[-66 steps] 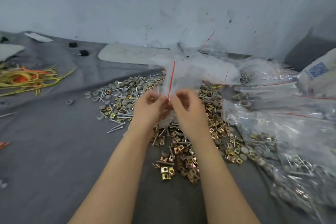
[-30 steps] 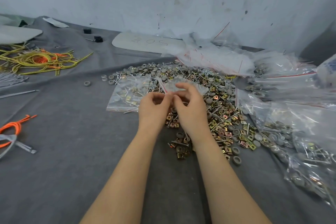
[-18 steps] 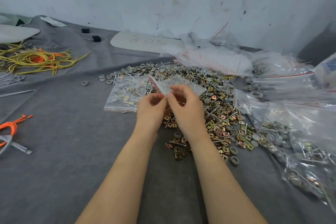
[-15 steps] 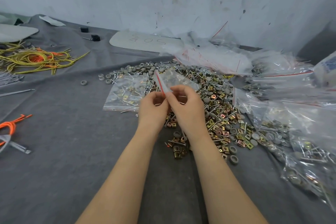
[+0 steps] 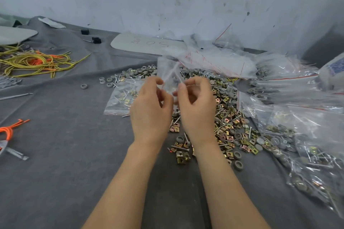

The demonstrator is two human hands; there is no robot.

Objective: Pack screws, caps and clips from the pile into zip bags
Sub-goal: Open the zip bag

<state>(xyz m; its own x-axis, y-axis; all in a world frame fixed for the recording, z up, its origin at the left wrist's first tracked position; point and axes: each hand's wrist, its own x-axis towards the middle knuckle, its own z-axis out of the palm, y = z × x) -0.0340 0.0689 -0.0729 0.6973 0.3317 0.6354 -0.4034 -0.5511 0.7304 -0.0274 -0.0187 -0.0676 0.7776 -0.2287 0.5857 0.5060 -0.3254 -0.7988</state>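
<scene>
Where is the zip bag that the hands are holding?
Head view, centre: the zip bag is pinched between left hand and right hand, raised over the pile, near the heap of empty bags.

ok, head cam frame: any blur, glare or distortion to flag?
Head view: the clear zip bag pinched by left hand and right hand is smeared, edges hard to trace. Head view: soft even light, only faint shadows on the grey cloth. Head view: pale sheen on the filled bags at right masks some contents. Head view: lower-right corner soft and stretched by the wide lens.
</scene>
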